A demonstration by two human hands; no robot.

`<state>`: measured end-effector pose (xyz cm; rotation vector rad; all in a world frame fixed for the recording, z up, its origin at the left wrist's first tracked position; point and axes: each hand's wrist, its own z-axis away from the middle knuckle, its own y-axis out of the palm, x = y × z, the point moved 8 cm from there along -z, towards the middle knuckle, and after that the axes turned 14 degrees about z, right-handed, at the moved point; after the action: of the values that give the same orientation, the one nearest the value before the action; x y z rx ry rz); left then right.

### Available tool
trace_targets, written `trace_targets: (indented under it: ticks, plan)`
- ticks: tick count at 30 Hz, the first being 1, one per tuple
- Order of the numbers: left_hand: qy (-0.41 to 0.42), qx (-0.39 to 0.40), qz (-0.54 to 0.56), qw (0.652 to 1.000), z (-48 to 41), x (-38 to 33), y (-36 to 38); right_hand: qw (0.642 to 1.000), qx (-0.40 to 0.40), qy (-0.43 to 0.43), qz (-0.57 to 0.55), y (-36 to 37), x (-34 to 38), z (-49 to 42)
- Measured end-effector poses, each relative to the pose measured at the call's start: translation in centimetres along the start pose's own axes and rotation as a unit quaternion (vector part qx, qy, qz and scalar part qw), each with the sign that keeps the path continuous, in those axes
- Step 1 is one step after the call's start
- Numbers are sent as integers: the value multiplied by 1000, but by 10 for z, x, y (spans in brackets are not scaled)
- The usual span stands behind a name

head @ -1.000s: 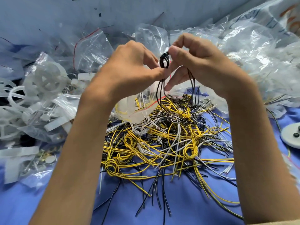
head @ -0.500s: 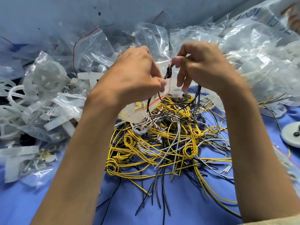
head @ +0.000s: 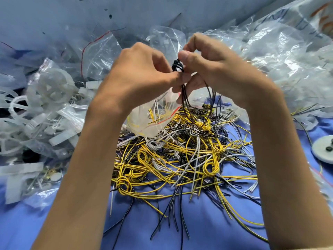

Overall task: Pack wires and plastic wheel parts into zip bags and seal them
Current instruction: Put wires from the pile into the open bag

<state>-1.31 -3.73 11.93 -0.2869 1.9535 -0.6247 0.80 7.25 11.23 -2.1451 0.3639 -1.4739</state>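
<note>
plastic wheels point(head: 52, 87): bagged heap at left, uncountable | left hand point(head: 142, 73): raised, pinching one black wire bundle point(head: 177, 66) | right hand point(head: 212, 69): raised, fingers curled, pinching its knotted top | one zip bag point(head: 151, 120) below the hands, on one wire pile point(head: 180, 156) | one white disc point(head: 324, 150) at right

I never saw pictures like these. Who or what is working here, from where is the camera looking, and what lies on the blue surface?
No machine: a person works with bare hands, filmed by one camera worn on the head, looking down. The left hand and the right hand both pinch a bundle of black wires, whose ends hang down. Beneath lies a pile of yellow, black and grey wires on a blue cloth. White plastic wheel parts, some in bags, lie at the left; clear zip bags at the right. Under the hands is a zip bag holding a few wires.
</note>
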Motion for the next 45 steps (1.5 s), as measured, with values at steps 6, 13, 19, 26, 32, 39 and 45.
trace_targets:
  ticks: [6,13,19,26,32,39,45]
  plan:
    - [61,-14,18,998,2,-12,-5,999,38,-2,34,3,-3,1]
    - [21,-41,-2,999,-2,6,-18,990,43,-16,131,-10,-7,5]
    - [-1,10,-38,999,-2,14,-16,985,4,0,170,-27,-7,10]
    - [-39,119,-97,987,4,17,5,971,-33,1,238,-40,-2,14]
    - [-50,108,-108,987,1,23,4,956,-107,-14,273,-34,14,7]
    - [-32,27,-76,996,0,16,-9,931,-7,37,362,12,1,-7]
    - [-26,35,-67,997,-3,17,-5,908,196,34,368,36,-10,5]
